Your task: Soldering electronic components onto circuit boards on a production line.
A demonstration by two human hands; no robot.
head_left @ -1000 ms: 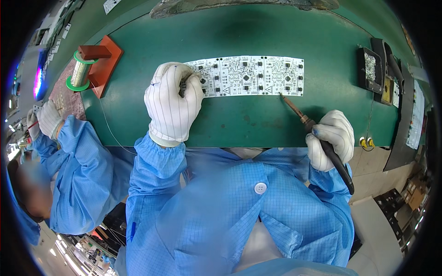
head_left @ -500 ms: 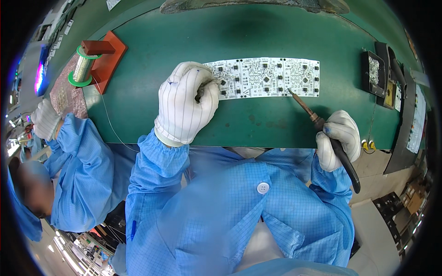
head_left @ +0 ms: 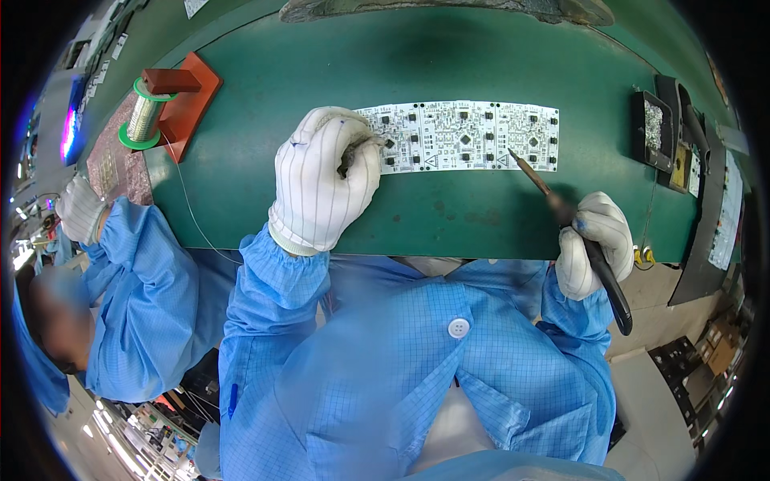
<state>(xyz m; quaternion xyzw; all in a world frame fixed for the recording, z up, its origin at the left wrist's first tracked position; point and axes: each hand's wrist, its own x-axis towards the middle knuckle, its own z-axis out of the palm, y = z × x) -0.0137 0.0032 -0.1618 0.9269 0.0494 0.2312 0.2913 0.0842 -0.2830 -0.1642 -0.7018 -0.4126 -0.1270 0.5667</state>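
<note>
A long white circuit board (head_left: 461, 152), printed in repeating sections with small black parts, lies flat on the green mat. My left hand (head_left: 325, 180), in a white striped glove, covers its left end. Thumb and fingers are pinched together there; what they hold, if anything, is hidden. In my right hand (head_left: 593, 244), also gloved, is a soldering iron (head_left: 613, 293) with a black handle, gripped like a pen. Its tip points up and left over the board's right-hand section, close to the lower edge; I cannot tell whether it touches.
A solder wire spool (head_left: 145, 120) sits on a red-brown stand (head_left: 192, 100) at left, its thin wire trailing to the table's front edge. At right are a black tray (head_left: 651, 132) of pale bits and an iron holder (head_left: 690, 120). Another person's gloved hand (head_left: 80, 210) is far left.
The iron's tip has shifted slightly to the right and up over the board, my right hand moving right with it. My left hand stays at the board's left end.
</note>
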